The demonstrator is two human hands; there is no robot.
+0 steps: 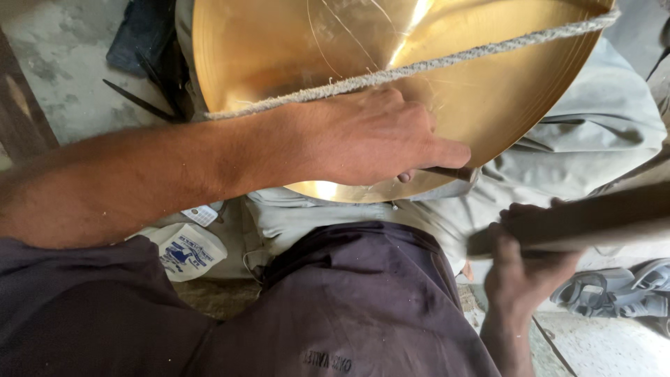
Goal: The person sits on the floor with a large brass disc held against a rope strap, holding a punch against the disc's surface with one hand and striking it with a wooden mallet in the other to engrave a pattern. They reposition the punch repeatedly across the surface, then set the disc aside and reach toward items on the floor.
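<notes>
Left hand (373, 136) is wrapped tight around a thin dark metal tool (447, 172), tip pressed against the lower edge of a big shiny brass disc (488, 91) that's sitting on the lap over a grey cloth (593, 139). Right hand (523, 269) is clenched round a thick wooden handle (579, 220), blurry, off to the right just below the disc. A rough grey rope (419, 68) runs across the disc's face, and grey sandals (621, 293) sit on the floor by the right hand.

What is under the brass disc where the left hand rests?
Grey cloth lies under the brass disc. The left hand hides the disc's lower rim; most of a thin tool is covered.
</notes>
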